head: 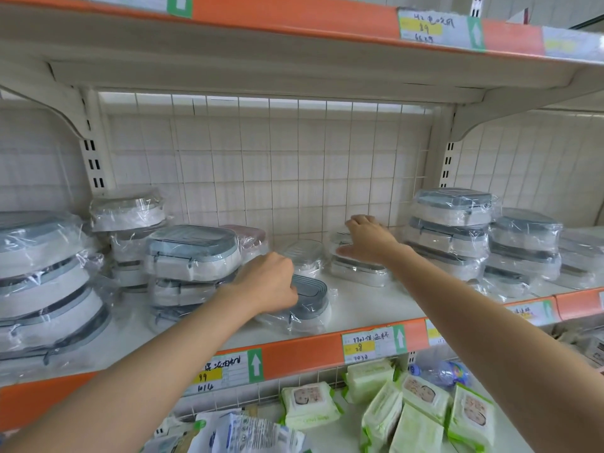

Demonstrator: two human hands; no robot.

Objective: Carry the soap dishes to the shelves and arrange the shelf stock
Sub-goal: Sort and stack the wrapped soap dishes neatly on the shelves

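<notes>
Reaching into the middle shelf, both hands were on wrapped soap dishes. Left hand was curled over the near end of a grey-topped soap dish lying flat near the shelf's front edge; fingers were hidden behind the knuckles, so it read as a closed grip on that dish, though I couldn't see the fingertips. Right hand was further back, fingers extended and spread over a clear-wrapped soap dish pair stacked near the wire grid back panel; that looked like a flat press or steady, not a grasp.

Other stock: a tall left stack just beside the left hand, larger stacks at far left, right stacks well clear of the right hand. One white dish sat alone between the two hands, toward the back. Packs of wet wipes lay on the shelf below.

Handling judgement: the dishes looked like light, stiff plastic shells in loose film. The film is probably slippery and crinkles, so pinching the wrap alone risks the dish sliding out. Better to span the body across the short sides, thumb one side and fingers the other, or palm from the top. Stacks seemed prone to sliding film-on-film, so move them with a hand steadying the top.

Arranging looked partway done: the centre gap held only loose singles.
</notes>
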